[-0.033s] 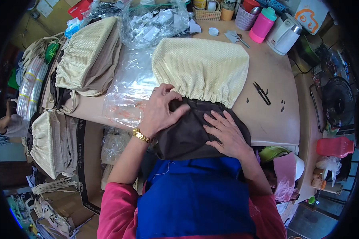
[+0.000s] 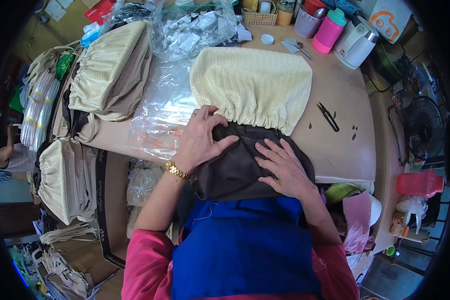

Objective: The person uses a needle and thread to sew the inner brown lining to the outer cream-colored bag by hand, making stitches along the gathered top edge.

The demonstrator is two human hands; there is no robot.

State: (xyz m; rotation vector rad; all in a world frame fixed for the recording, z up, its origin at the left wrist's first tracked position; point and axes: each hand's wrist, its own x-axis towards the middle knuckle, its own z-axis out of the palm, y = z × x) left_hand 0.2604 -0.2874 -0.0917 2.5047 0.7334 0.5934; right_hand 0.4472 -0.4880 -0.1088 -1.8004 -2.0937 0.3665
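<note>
A cream woven bag [image 2: 250,82] with a gathered edge lies on the table in front of me, its dark brown lining [image 2: 235,170] pulled out toward me and hanging over the table's near edge. My left hand [image 2: 202,135] rests at the left end of the gathers, fingers bent over the seam and thumb stretched apart across the lining. Flat on the right side of the lining lies my right hand [image 2: 285,167], fingers spread. Black thread snips [image 2: 328,117] lie to the right of the bag.
Stacked cream bags [image 2: 110,70] stand at the left, with more bags [image 2: 60,175] below them. Clear plastic sheeting [image 2: 160,110] lies beside my left hand. A bag of paper tags [image 2: 195,32], a pink bottle [image 2: 330,32] and a white kettle [image 2: 356,42] line the back.
My left thumb has shifted slightly down on the lining and looks sharper now. The right hand and the bag stay in place.
</note>
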